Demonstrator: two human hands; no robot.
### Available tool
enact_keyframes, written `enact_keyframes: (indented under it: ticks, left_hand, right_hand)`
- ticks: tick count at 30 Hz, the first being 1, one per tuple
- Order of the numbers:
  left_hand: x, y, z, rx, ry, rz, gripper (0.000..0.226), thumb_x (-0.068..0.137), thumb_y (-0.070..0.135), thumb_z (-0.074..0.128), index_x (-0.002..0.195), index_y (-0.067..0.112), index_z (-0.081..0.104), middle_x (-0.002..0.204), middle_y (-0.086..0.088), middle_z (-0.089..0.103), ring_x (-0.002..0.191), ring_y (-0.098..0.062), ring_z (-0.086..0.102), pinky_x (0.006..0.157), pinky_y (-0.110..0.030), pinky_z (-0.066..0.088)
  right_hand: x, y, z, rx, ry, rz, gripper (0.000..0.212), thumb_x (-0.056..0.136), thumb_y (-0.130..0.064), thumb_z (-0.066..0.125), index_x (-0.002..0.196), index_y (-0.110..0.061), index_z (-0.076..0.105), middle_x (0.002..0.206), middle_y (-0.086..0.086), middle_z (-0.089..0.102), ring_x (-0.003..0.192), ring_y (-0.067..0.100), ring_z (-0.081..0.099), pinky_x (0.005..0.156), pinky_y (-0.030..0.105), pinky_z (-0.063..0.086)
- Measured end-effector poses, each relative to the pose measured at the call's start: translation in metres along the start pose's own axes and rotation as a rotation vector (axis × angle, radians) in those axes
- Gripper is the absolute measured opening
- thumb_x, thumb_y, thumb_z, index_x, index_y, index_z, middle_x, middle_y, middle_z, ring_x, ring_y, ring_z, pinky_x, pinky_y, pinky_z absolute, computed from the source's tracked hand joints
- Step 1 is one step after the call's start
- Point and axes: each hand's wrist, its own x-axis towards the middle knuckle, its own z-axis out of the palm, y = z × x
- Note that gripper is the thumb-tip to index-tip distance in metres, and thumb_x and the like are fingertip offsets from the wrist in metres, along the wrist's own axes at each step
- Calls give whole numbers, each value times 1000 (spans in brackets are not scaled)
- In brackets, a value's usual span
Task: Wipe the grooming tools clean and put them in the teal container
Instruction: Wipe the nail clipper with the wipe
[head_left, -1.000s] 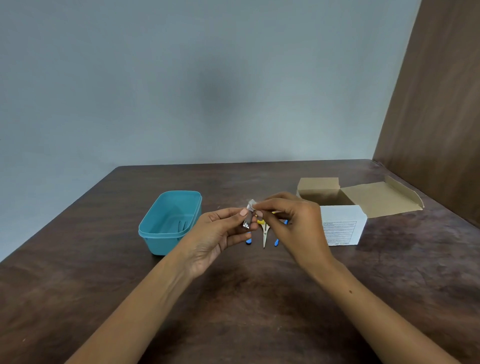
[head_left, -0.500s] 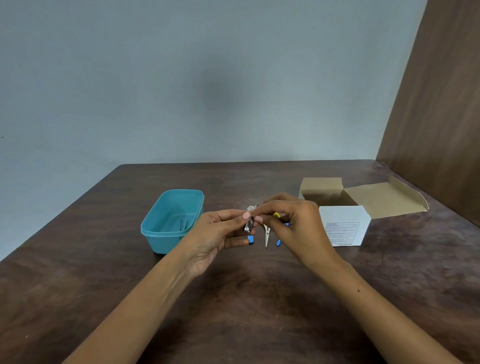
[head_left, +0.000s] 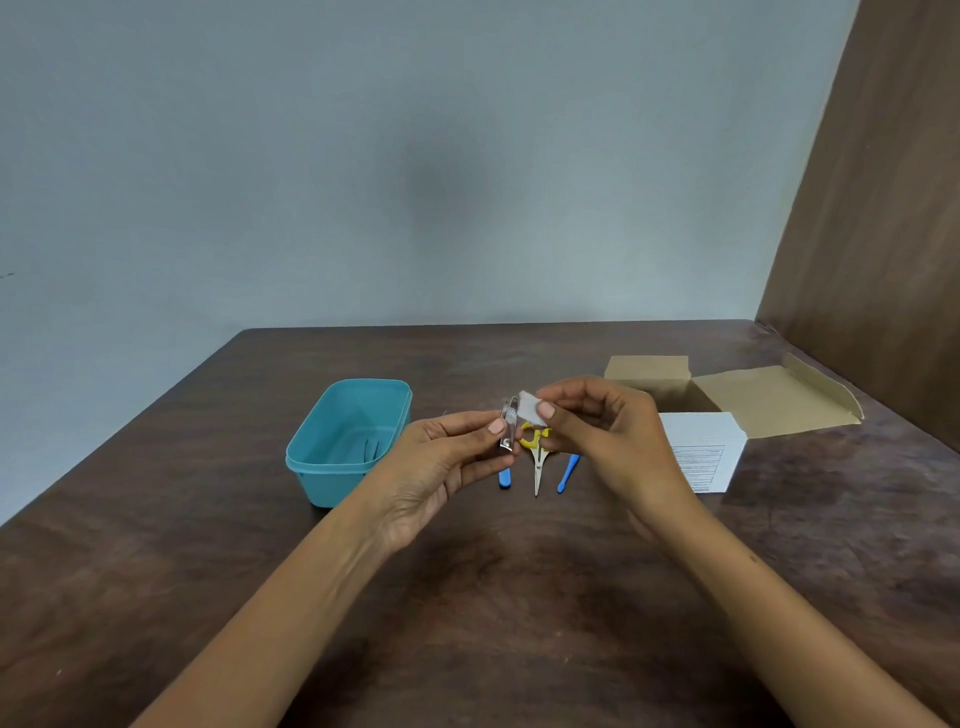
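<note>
Both forearms reach in from 6 o'clock. The left hand (head_left: 441, 467) lies palm up, thumb and fingers pinching; the right hand (head_left: 608, 441) pinches at its 9 o'clock side, fingers curled.

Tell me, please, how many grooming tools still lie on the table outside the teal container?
3: a blue-handled tool, the yellow-handled scissors and another blue-handled tool, side by side behind the hands; more may be hidden there.
</note>
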Motion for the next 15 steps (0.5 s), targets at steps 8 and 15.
enact_keyframes:
  ticks: [8, 15]
  left_hand:
    - [-1, 0, 0, -25, 41, 7, 24, 68, 7, 70, 92, 2, 68, 91, -16, 74, 78, -21, 73, 62, -24, 59]
    - [-2, 1, 0, 0, 20, 6, 28, 71, 9, 68, 97, 0, 69, 97, -18, 74, 84, -21, 73, 70, -26, 60]
  right_hand:
    - [-2, -4, 0, -6, -27, -34, 17, 71, 0, 77, 84, -11, 74, 77, -2, 76, 73, 10, 71, 61, 14, 53]
    - [-3, -5, 1, -133, 13, -134, 12, 76, -8, 74, 84, -17, 74, 80, -5, 75, 76, 11, 72, 70, 21, 57]
